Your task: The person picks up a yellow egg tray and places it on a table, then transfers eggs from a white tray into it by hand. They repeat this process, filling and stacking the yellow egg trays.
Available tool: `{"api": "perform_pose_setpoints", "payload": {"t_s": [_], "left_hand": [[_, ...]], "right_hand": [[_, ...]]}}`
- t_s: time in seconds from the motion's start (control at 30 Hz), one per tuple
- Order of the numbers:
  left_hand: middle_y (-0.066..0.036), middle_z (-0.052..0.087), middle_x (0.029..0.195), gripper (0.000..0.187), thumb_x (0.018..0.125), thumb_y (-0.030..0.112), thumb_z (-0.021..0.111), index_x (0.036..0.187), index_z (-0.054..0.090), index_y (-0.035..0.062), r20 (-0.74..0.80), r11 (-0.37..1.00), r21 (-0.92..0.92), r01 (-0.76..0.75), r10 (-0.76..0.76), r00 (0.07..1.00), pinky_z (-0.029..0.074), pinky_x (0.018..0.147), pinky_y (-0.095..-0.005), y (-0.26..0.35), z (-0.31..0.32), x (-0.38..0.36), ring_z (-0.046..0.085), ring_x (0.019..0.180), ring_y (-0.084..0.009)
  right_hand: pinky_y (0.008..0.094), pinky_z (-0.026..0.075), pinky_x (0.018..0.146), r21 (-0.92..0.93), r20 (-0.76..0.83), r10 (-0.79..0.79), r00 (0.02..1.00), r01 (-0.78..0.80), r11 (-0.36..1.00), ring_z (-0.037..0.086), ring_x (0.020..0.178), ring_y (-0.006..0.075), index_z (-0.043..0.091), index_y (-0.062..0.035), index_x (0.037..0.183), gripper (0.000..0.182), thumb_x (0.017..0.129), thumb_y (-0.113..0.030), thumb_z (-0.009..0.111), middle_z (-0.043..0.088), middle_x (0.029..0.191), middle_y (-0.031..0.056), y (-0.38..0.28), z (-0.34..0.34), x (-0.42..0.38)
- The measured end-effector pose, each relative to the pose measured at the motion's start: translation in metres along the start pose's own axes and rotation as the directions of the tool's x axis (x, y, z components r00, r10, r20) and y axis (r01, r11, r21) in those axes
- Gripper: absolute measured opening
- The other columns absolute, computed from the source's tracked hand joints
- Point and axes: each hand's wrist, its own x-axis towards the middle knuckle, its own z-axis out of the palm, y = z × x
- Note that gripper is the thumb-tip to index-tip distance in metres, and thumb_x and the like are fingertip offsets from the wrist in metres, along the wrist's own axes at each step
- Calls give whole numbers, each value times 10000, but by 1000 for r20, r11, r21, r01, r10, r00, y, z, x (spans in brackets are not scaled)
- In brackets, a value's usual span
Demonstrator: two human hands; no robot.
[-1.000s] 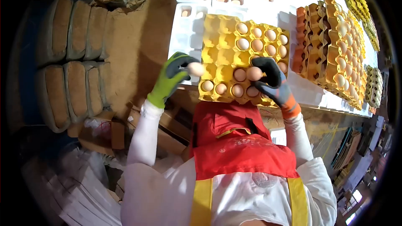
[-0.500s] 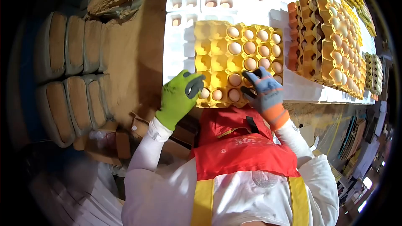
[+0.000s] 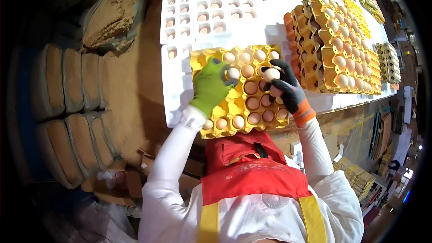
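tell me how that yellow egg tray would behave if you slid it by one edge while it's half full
The yellow egg tray looks like thin moulded pulp, so it would probably flex rather than stay stiff. The eggs sit mostly toward its right side, so it may sag or tip that way. Its cups should stop the eggs rolling, though they'd likely crack if jolted.

Yellow egg tray (image 3: 223,110), partly filled with tan eggs (image 3: 253,103), lies flat.

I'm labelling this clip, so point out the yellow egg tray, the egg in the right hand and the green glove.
yellow egg tray (image 3: 225,108), head view, bare cups.
egg (image 3: 271,74), head view, shell top.
green glove (image 3: 209,85), head view, back.
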Motion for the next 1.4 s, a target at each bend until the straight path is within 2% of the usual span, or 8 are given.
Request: {"api": "perform_pose_setpoints", "payload": {"t_s": [0.13, 0.27, 0.4, 0.57, 0.8, 1.07, 1.27, 1.4], "left_hand": [[-70, 633, 1194, 449, 944, 187, 676, 1345, 527, 48, 337, 294, -848, 441, -343, 877, 500, 562, -204, -22, -34, -11, 654, 869, -103], [-79, 628, 1227, 423, 914, 209, 729, 1308, 603, 123, 242, 698, -620, 358, -264, 934, 530, 651, -250, -33, -21, 28, 669, 909, -140], [-101, 591, 1058, 416, 730, 296, 837, 1113, 717, 189, 123, 860, 506, -61, -3, 992, 553, 768, -435, -5, 8, 64, 650, 924, -300], [-100, 578, 1041, 239, 790, 292, 785, 988, 722, 176, 197, 864, 500, -63, -42, 979, 547, 721, -441, -2, 14, 75, 651, 941, -295], [-66, 629, 1083, 417, 711, 25, 840, 1115, 744, 64, 28, 918, -394, 44, -36, 999, 537, 835, -318, -26, -21, 61, 643, 999, -204], [-59, 642, 1100, 373, 747, 109, 835, 1110, 751, 98, 230, 992, 127, 5, -34, 973, 541, 825, -324, 1, -35, 75, 672, 940, -213], [-93, 720, 1126, 334, 882, 110, 722, 1215, 707, 126, 61, 907, -391, 159, -147, 987, 549, 838, -390, 0, 18, 145, 705, 933, -267], [-56, 733, 1054, 304, 922, 208, 701, 1223, 699, 160, -70, 996, 79, -42, 47, 996, 553, 713, -333, -31, 68, 189, 703, 855, -170]], "right_hand": [[363, 566, 775, -983, 147, -266, 953, 171, 67, 675, 977, 246, 685, -213, 1133, 302, 835, -184, 716, 594, 1171, 83, -1, 25, 43], [406, 577, 787, -948, 126, -91, 988, 93, -306, 681, 1010, 264, 693, -254, 1117, 244, 884, -205, 639, 579, 1218, 88, 5, 59, 67], [381, 556, 803, -986, 150, -115, 982, 158, 58, 658, 1054, 276, 718, -230, 1058, 283, 786, -287, 769, 597, 1215, 100, -7, 32, 61], [301, 519, 880, -434, -47, -257, 965, 212, 876, 623, 997, 151, 730, -57, 1110, 403, 747, -153, 877, 656, 1080, 29, 7, -4, 60], [286, 523, 838, -416, -171, -266, 949, 176, 892, 623, 985, 120, 730, -82, 1111, 391, 761, -174, 878, 669, 1099, 17, -4, -22, 73], [330, 510, 813, -626, -96, -391, 915, 250, 739, 629, 975, 205, 731, -78, 1089, 388, 732, -158, 861, 668, 1061, 55, -13, -29, 83], [344, 532, 739, -769, -238, -499, 833, 153, 621, 648, 887, 247, 731, -177, 1079, 360, 742, -230, 849, 636, 1040, 54, -8, -11, 129], [393, 544, 795, -947, -243, -457, 856, -107, 303, 673, 946, 298, 699, -215, 1147, 374, 790, -230, 811, 682, 1056, 107, 0, -6, 189]]}}
